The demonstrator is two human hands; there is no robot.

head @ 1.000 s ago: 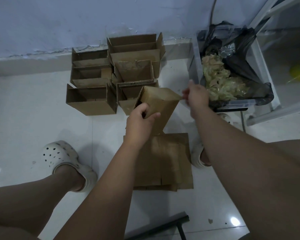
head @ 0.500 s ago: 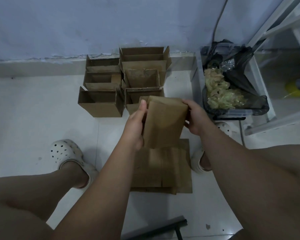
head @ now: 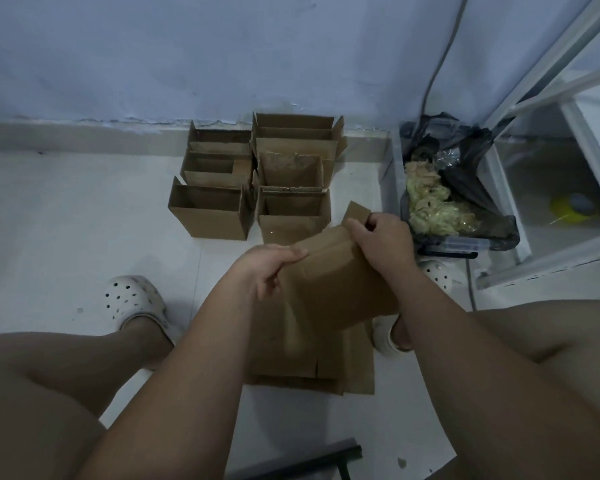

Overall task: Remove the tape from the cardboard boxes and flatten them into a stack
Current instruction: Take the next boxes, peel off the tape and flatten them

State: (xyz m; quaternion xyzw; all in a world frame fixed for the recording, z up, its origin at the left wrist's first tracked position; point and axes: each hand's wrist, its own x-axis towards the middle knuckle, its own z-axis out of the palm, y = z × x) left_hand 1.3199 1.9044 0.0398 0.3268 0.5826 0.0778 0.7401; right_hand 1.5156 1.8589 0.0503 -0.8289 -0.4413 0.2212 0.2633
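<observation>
Held flattened box [head: 333, 289] directly above stack [head: 326, 370].
Gripped left edge with left hand [head: 267, 268]; pinched top flap with right hand [head: 383, 242].

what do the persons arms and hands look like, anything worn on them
The left arm and right arm are bare as far up as the view shows, with no sleeves. The left hand and right hand have no gloves. No watch, bracelet or ring shows on either, though the light is dim.
</observation>
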